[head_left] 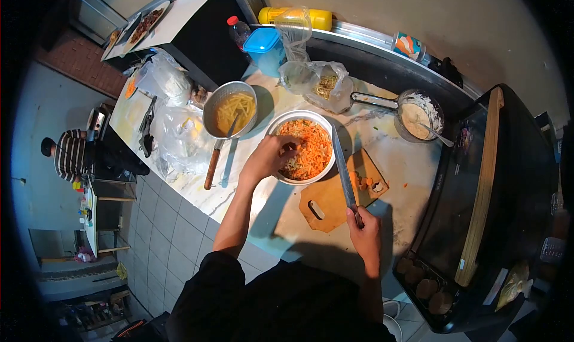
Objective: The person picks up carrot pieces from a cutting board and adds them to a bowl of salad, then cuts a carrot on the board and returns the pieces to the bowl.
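Tiled floor [161, 228] runs down the left of my head view, where a person in a striped top [75, 155] stands well apart from the marble-patterned table [394, 153]. Near the middle of that table I see a white bowl [308, 113] filled with an orange shredded mix [314, 153]. The left hand [274, 156] reaches over the bowl's left side, fingers bent above the mix; I cannot tell whether they pinch any of it. The right hand [365, 228] is clamped around the handle of a long knife [344, 174], its blade pointing away from the body and crossing above the cutting board [335, 204], with the tip end by the bowl's right rim. I cannot tell whether blade and rim touch. Small orange pieces [362, 181] lie on the board, right of the blade.

Left of the bowl sits a saucepan [227, 89] holding yellow strips [226, 110] in liquid, its wooden handle toward the person. Beyond the bowl, I make out an open plastic bag [326, 87] and a blue-lidded container [263, 43]. Farther right, a pot of creamy sauce [414, 119] has a spoon [441, 137] in it, near a black oven [514, 180].
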A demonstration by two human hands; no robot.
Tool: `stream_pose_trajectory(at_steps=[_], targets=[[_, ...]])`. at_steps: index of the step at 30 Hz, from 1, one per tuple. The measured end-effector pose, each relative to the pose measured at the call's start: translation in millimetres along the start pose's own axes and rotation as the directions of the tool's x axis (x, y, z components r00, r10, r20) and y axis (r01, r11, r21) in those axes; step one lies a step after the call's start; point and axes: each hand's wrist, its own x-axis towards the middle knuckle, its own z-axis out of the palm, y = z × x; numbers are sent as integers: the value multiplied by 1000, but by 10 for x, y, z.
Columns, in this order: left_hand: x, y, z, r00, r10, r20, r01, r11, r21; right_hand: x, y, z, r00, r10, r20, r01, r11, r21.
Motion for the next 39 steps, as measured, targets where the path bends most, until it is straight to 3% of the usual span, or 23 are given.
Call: stream_pose_trajectory(at_steps=[7,10,12,16,18,21,25,29,32,34,36,37,38,39], targets=[[-41,-30,-57,999,35,-14,-35,999,-11,-64,7,0,999,-38,-36,38,999,-7],[-52,-62,-28,996,80,-32,-84,985,-149,-105,13,-14,999,-34,-36,34,999,-3],[-69,-15,-30,997,40,-72,-56,970,-237,-136,24,-24,999,-34,-42,34,999,3],[-53,-50,-58,999,-33,-16,29,976,-218,-193,65,-40,997,-43,-58,43,999,0],[-33,-103,-56,996,34,-84,-38,998,-46,-222,63,-62,998,-26,-64,27,1000,14],[-17,-98,-42,992,21,-123,-18,999,29,-270,129,-94,996,-22,-88,22,1000,3],[-35,-85,23,957,151,-246,-148,989,29,-325,202,-145,991,-19,-130,15,999,-32],[-41,11,70,952,76,-297,-97,994,-58,-363,204,-191,983,-36,-179,31,999,-34],[-95,101,129,924,135,-358,-158,987,-35,-372,315,-178,988,-1,-153,-16,994,-111],[-197,310,293,917,142,-374,-208,968,-143,-378,369,-145,988,23,-152,-40,993,-113],[-359,489,555,950,142,-278,-198,963,-182,-376,471,-84,988,24,-155,-43,992,-121],[-417,568,690,950,215,-227,-271,929,-253,-373,499,-72,987,22,-157,-43,991,-128],[-474,671,803,975,186,-124,-213,938,-273,-376,504,-68,987,23,-158,-45,990,-131],[-485,676,977,952,264,-157,-300,909,-289,-379,499,-61,985,30,-170,-51,991,-121]])
